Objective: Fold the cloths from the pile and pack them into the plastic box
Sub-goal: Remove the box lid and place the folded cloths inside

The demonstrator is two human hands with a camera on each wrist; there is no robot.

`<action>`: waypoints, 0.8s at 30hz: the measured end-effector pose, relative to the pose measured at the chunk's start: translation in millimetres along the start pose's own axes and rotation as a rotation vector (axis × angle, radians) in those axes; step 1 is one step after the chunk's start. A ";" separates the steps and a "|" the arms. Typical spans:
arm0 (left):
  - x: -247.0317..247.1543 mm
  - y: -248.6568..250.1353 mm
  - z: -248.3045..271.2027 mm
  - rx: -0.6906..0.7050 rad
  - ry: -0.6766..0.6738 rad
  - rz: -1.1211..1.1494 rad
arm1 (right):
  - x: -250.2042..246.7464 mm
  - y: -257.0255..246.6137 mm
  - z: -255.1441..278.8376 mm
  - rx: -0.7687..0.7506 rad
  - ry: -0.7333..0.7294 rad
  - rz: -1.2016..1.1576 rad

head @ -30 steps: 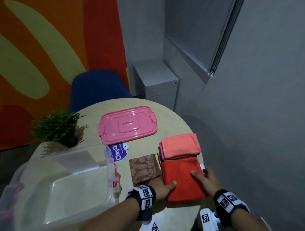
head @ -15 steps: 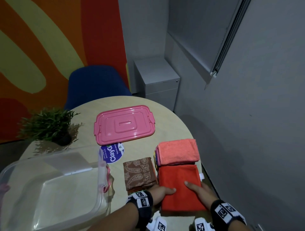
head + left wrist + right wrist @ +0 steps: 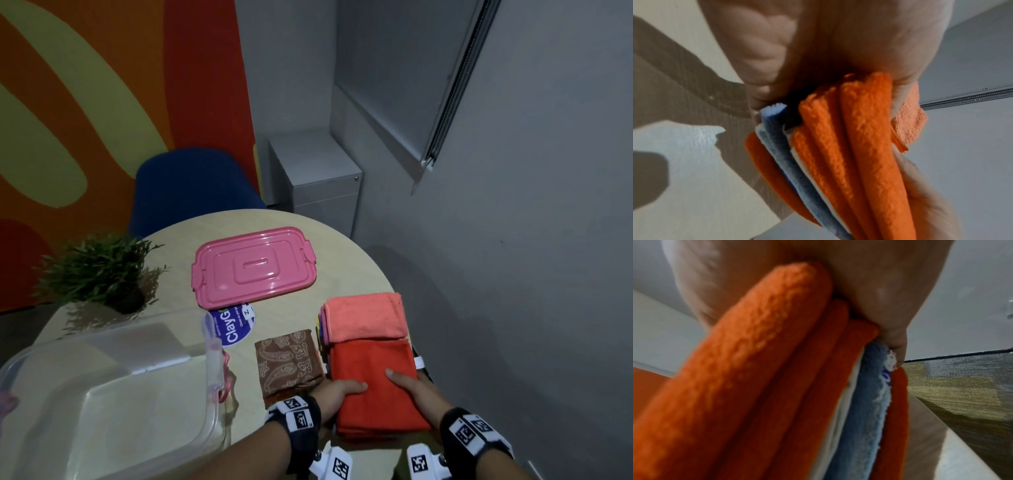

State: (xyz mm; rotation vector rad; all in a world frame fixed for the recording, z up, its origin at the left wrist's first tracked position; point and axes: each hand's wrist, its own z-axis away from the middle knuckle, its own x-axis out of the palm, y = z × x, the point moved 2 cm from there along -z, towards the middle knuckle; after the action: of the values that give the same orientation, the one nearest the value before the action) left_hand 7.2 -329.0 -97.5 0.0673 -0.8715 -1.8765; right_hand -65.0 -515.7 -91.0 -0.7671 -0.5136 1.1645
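Both hands, left hand and right hand, clamp the red cloth stack at lower centre on the round table, clear plastic box lower left, pink lid mid-frame, blue chair and grey cabinet beyond.

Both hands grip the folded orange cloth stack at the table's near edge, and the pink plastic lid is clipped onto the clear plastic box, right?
Not the lid. In the head view the pink plastic lid lies flat on the round wooden table, apart from the clear plastic box, which stands open. Left hand and right hand do grip the folded orange cloth stack.
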 end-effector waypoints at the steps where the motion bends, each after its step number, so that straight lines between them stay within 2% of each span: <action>1: -1.7 1.9 0.2 0.003 0.008 -0.012 | 2.2 -3.9 0.3 -0.002 -0.005 -0.014; 8: -8.2 -4.4 4.5 0.058 0.052 -0.021 | 11.7 -9.4 7.2 -0.011 -0.053 -0.025; 18: -19.2 -14.3 -0.1 0.100 0.145 -0.272 | 5.0 0.4 -3.2 -0.032 0.015 0.167; 24: -21.7 -11.5 1.5 0.077 0.149 -0.252 | 4.2 1.0 -7.0 -0.041 0.033 0.221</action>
State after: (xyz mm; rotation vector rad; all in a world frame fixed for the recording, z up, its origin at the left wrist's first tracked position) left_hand 8.0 -308.0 -110.2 0.3751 -0.8639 -2.0404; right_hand -59.2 -513.4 -96.4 -0.8931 -0.4342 1.3464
